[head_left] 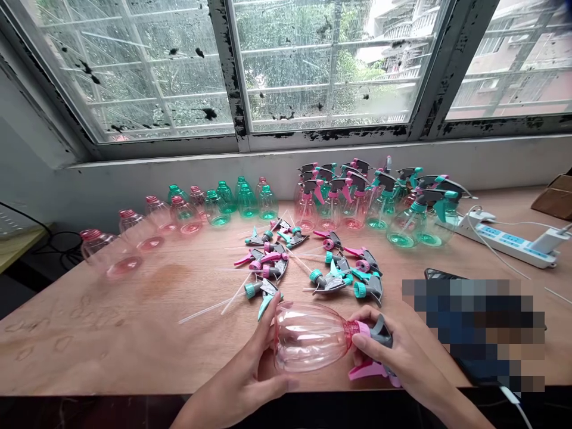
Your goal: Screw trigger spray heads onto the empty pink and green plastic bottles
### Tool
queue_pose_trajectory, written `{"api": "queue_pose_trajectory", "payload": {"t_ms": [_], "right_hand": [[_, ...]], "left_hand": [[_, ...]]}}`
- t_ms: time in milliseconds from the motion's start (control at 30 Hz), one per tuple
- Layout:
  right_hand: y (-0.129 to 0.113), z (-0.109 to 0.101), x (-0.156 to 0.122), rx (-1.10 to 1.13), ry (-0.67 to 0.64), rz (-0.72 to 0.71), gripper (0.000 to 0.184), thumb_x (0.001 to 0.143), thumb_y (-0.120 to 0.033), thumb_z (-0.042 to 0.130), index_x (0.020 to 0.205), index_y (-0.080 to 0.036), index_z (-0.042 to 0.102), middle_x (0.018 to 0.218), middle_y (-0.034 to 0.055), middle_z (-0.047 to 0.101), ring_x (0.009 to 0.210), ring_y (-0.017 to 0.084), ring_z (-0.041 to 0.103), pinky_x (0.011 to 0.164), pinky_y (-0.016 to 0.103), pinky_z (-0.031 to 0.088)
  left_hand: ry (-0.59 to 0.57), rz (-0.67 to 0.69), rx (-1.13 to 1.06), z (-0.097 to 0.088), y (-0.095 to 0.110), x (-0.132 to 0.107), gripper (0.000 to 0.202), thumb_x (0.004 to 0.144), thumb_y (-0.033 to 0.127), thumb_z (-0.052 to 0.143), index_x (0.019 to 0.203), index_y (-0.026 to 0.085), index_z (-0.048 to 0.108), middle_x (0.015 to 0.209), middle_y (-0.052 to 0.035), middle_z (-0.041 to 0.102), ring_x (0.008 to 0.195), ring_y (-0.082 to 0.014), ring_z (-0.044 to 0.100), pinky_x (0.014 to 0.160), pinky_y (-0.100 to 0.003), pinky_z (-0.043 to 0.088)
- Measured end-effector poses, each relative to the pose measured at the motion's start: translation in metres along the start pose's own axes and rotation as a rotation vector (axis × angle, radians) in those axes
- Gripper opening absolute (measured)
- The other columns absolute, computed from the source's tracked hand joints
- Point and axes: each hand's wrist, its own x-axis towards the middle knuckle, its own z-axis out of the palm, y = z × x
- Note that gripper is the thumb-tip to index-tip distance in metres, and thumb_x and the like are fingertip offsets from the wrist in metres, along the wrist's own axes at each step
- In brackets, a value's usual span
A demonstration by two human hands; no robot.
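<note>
A clear pink spray bottle (pixel 310 338) lies sideways in the air near the table's front edge, its base to the left. My left hand (pixel 252 366) cups the base end, thumb below and fingers behind. My right hand (pixel 393 351) is closed around the neck, thumb and fingers pinching the pink collar of a grey spray head (pixel 381 331). The pink trigger (pixel 369 370) points down under that hand. Just beyond the bottle, a loose pile of pink and teal spray heads (pixel 330 280) with thin clear tubes covers the middle of the table.
Headless pink and green bottles (pixel 246 201) stand at the back left. Several bottles with spray heads (pixel 353 205) crowd the back right. A white power strip (pixel 509 238) with cables lies at right, near a partly blurred dark device (pixel 447 274) and a brown box (pixel 554 196).
</note>
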Motion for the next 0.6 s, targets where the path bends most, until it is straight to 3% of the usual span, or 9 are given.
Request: {"api": "queue_pose_trajectory", "payload": {"t_ms": [133, 300, 433, 600], "right_hand": [[0.001, 0.0005, -0.0002, -0.03, 0.018, 0.031, 0.04, 0.081, -0.049, 0.086, 0.097, -0.019, 0.067, 0.063, -0.0015, 0.073, 0.056, 0.015, 0.067, 0.058, 0.025, 0.061], [0.0017, -0.0012, 0.0003, -0.017, 0.009, 0.024, 0.039, 0.082, -0.049, 0.086, 0.097, -0.017, 0.067, 0.066, -0.0011, 0.072, 0.061, 0.017, 0.069, 0.061, 0.028, 0.064], [0.0032, -0.0028, 0.0006, 0.007, -0.002, 0.022, 0.04, 0.082, -0.047, 0.086, 0.1, -0.017, 0.066, 0.066, -0.0014, 0.071, 0.061, 0.017, 0.07, 0.06, 0.029, 0.064], [0.003, -0.0026, 0.0, -0.022, 0.003, 0.017, 0.039, 0.083, -0.047, 0.086, 0.099, -0.017, 0.067, 0.067, -0.001, 0.072, 0.062, 0.016, 0.07, 0.059, 0.025, 0.061]], "left_hand": [[0.003, -0.022, -0.106, -0.0002, -0.0008, 0.0003, 0.11, 0.088, 0.042, 0.078, 0.163, 0.041, -0.002, 0.176, -0.0025, 0.008, 0.16, -0.033, 0.014, 0.13, -0.053, 0.01], [-0.005, 0.004, -0.014, -0.0009, -0.0052, 0.0003, 0.103, 0.094, 0.038, 0.072, 0.163, 0.042, -0.004, 0.175, -0.0034, 0.013, 0.159, -0.0323, 0.02, 0.13, -0.053, 0.014], [0.012, 0.046, 0.015, -0.0007, -0.0075, 0.0002, 0.099, 0.097, 0.037, 0.068, 0.163, 0.043, -0.006, 0.175, -0.0023, 0.013, 0.161, -0.0319, 0.009, 0.13, -0.051, 0.013], [-0.002, -0.008, -0.069, -0.0016, -0.0055, 0.0006, 0.106, 0.092, 0.043, 0.074, 0.164, 0.039, -0.003, 0.176, -0.0031, 0.009, 0.161, -0.0334, 0.007, 0.131, -0.053, 0.01]]}}
